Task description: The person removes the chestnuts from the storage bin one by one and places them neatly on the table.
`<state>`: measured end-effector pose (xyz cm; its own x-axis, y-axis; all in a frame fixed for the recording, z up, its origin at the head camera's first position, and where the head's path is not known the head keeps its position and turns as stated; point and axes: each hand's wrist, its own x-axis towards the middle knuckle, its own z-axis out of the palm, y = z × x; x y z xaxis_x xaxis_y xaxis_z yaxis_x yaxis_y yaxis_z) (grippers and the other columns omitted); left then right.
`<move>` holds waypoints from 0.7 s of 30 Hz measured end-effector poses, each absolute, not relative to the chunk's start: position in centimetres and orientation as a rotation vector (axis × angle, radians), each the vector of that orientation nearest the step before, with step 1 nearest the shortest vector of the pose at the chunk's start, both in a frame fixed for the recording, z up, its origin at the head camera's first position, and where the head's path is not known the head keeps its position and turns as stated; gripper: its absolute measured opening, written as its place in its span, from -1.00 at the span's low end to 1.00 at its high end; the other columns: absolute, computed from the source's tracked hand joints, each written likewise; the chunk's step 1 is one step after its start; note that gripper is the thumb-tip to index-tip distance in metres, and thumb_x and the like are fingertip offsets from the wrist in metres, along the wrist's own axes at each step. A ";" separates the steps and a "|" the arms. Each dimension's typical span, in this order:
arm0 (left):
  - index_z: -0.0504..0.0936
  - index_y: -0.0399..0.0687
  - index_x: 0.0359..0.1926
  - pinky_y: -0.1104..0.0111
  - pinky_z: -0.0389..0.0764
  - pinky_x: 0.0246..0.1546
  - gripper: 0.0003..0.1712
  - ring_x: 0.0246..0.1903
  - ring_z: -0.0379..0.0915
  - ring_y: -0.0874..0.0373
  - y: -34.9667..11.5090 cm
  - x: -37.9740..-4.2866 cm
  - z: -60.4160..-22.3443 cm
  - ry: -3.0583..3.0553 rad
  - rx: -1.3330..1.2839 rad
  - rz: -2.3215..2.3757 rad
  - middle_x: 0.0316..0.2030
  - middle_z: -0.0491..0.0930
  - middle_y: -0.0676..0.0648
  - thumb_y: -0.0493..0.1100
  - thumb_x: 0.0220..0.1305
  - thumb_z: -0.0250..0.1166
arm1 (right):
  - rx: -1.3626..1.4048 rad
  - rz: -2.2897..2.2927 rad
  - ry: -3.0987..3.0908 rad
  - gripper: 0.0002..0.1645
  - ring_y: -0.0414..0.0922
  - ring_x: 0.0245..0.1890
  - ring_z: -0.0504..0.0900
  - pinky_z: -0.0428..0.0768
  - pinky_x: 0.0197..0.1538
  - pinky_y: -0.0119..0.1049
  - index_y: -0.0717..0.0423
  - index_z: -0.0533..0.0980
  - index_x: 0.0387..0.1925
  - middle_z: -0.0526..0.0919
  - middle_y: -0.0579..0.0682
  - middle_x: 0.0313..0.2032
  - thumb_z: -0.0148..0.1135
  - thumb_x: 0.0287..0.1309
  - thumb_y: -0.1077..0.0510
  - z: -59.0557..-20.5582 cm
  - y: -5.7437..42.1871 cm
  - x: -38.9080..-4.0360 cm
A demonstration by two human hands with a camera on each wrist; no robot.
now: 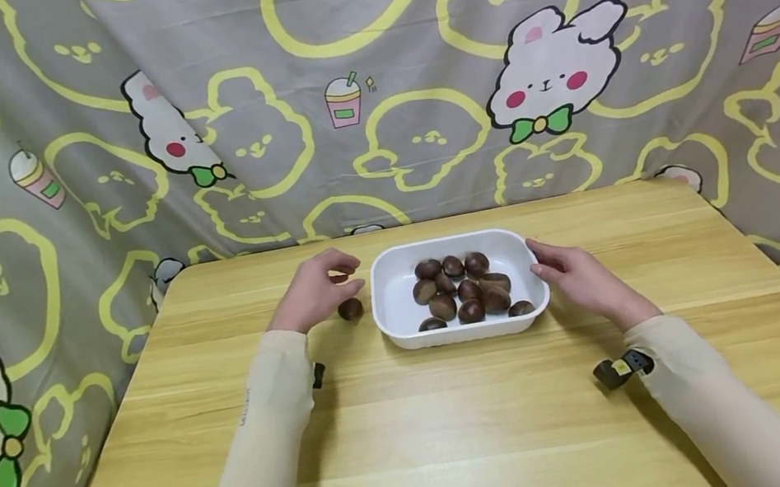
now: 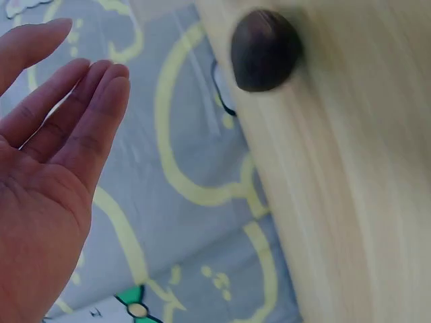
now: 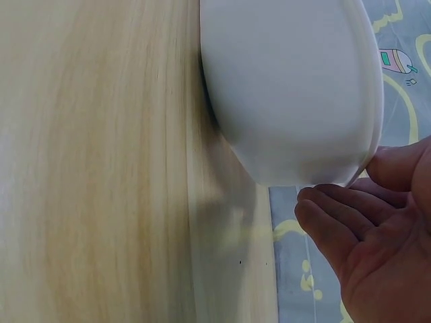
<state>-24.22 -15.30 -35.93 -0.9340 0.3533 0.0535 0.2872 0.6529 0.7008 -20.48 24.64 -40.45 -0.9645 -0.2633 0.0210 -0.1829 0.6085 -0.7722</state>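
A white rectangular dish [image 1: 403, 340] stands on the table with several brown chestnuts [image 1: 471, 310] in it. My right hand [image 1: 576, 277] pinches the dish's right end; in the right wrist view its thumb [image 3: 397, 165] lies at the rim and the fingers are against the outer wall. To the left of the dish, a single chestnut [image 1: 350, 309] rests on the wood. Just behind that chestnut is my left hand [image 1: 316, 289], fingers loosely bent and holding nothing. In the left wrist view, the chestnut [image 2: 265, 50] appears apart from the palm.
The wooden table [image 1: 464, 449] reaches to a grey curtain [image 1: 420, 139] printed with yellow outlines and cartoon rabbits. A black wrist camera [image 1: 621, 369] sits at the right cuff, low over the tabletop.
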 end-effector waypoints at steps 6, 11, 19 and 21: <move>0.61 -0.33 0.02 0.19 0.54 0.06 -0.64 0.02 0.51 -0.11 -12.5 -23.7 -35.9 2.679 0.665 1.190 -0.02 0.59 -0.24 -0.26 0.23 0.38 | -0.375 -1.321 2.724 -0.38 0.24 0.35 0.22 0.23 0.33 0.10 0.35 0.12 0.43 0.19 0.30 0.38 0.00 0.48 0.19 -40.6 24.7 -20.3; 0.63 -0.33 -0.01 0.28 0.55 0.03 -0.66 -0.01 0.55 -0.09 -10.3 -23.3 -37.0 2.638 0.798 1.097 -0.06 0.61 -0.22 -0.27 0.20 0.40 | -0.376 -1.330 2.719 -0.37 0.23 0.35 0.22 0.22 0.34 0.10 0.32 0.12 0.44 0.19 0.28 0.39 0.00 0.49 0.16 -40.6 24.8 -20.3; 0.65 -0.28 -0.05 0.33 0.54 -0.03 -0.68 -0.07 0.54 -0.01 -7.8 -23.2 -38.1 2.628 0.897 0.961 -0.12 0.62 -0.15 -0.27 0.17 0.43 | -0.390 -1.320 2.723 -0.36 0.22 0.36 0.21 0.23 0.33 0.09 0.31 0.13 0.44 0.19 0.27 0.39 0.00 0.49 0.14 -40.6 24.8 -20.6; 0.65 -0.26 -0.04 0.32 0.53 -0.04 -0.66 -0.08 0.54 0.02 -7.2 -23.2 -38.2 2.661 0.902 0.905 -0.12 0.63 -0.13 -0.25 0.16 0.44 | -0.392 -1.328 2.720 -0.37 0.22 0.35 0.22 0.23 0.33 0.09 0.32 0.13 0.44 0.19 0.27 0.39 0.00 0.48 0.15 -40.6 24.8 -20.6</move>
<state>-23.17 -7.19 -38.17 -0.7972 0.6035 0.0158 0.4880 0.6288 0.6054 -20.58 24.81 -40.56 -0.9630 -0.2676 0.0320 -0.1898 0.5891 -0.7855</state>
